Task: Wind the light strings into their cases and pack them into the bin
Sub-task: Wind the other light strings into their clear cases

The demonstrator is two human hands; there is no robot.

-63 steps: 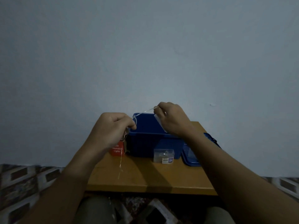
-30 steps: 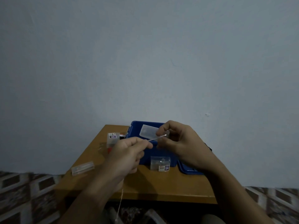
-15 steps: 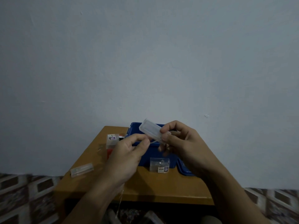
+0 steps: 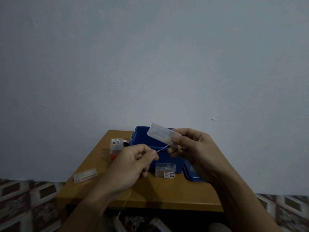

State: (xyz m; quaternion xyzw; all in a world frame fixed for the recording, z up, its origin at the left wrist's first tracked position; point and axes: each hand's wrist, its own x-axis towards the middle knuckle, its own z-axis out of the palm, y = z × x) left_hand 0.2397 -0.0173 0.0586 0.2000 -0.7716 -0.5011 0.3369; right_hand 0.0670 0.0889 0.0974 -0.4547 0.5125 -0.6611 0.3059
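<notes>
Dim room, pale wall, low wooden table (image 4: 167,190). Clear case (image 4: 163,133) is up over the blue bin (image 4: 141,135), tilted, with the right hand (image 4: 197,148) clamped on its lower end, fingers and thumb. Thin light string (image 4: 164,147) runs taut from the case to the left hand (image 4: 132,164), pinched between thumb and forefinger. Wire looks light, springy and kink-prone, so pinch near the case and feed gently. Case is probably slick, brittle plastic; grip by the edges. A spare case (image 4: 165,169) sits on the table at the bin's front.
</notes>
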